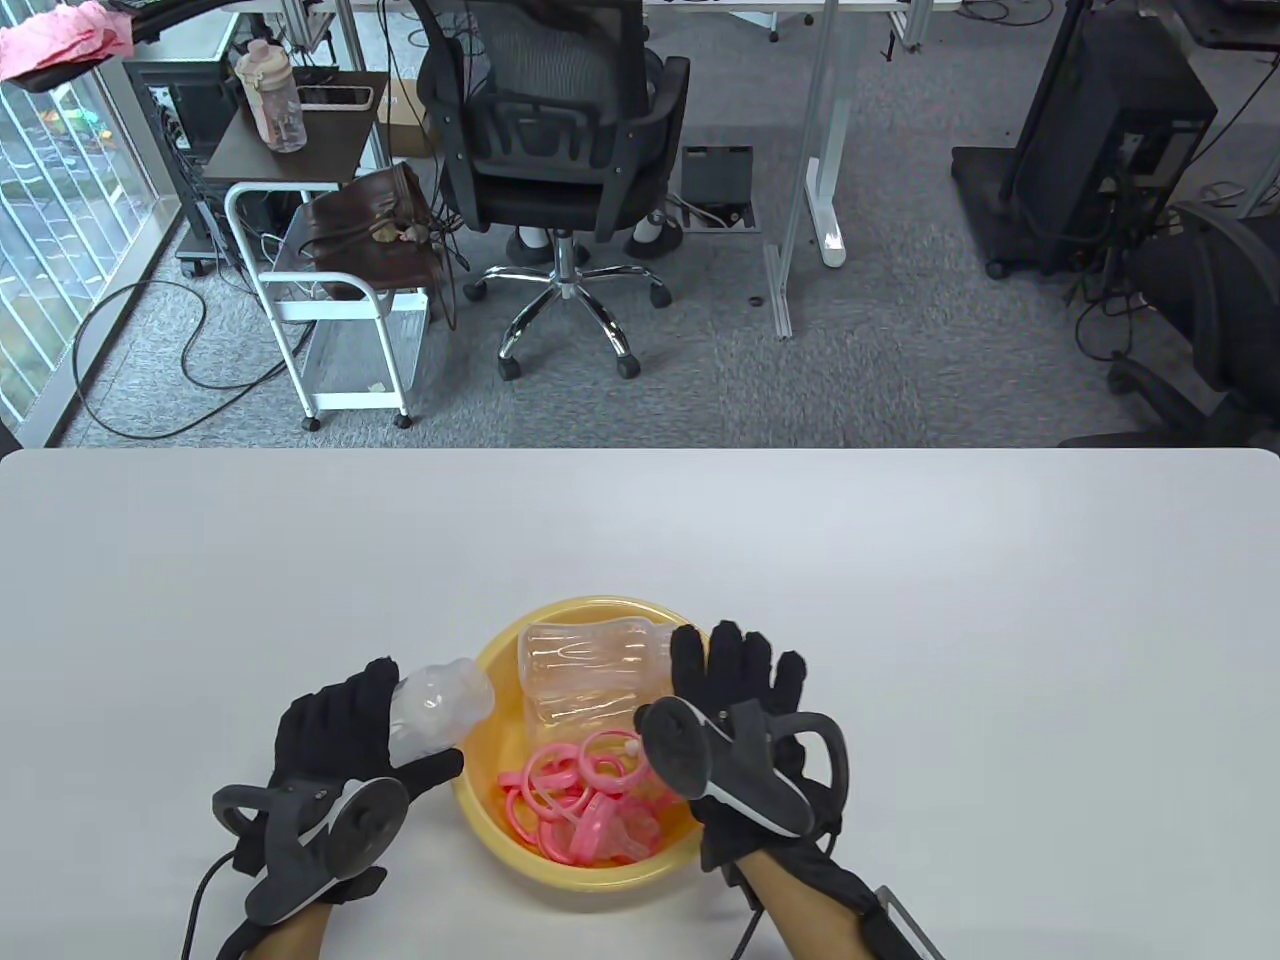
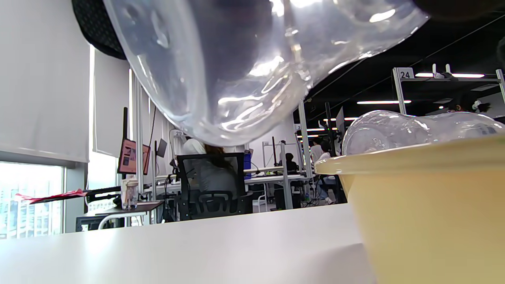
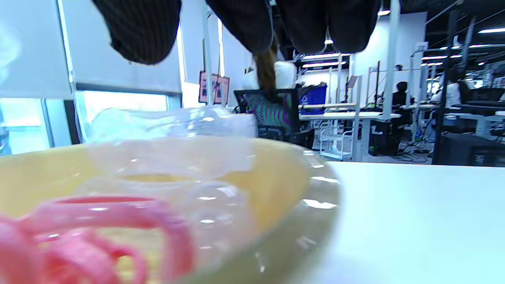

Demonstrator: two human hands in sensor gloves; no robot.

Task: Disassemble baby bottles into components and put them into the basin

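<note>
The left hand has its fingers curled round a clear bottle body just beside the yellow basin, seemingly ready to drop it among the pink rings, while the right hand, fingers straight and empty, hovers over the far rim.

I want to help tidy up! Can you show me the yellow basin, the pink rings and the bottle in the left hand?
yellow basin (image 1: 480, 800), table view, left rim.
pink rings (image 1: 560, 790), table view, ring pile.
bottle (image 1: 440, 705), table view, clear body.

You see a glossy yellow plastic basin; clear shiny plastic bottles; a matt white table.
</note>
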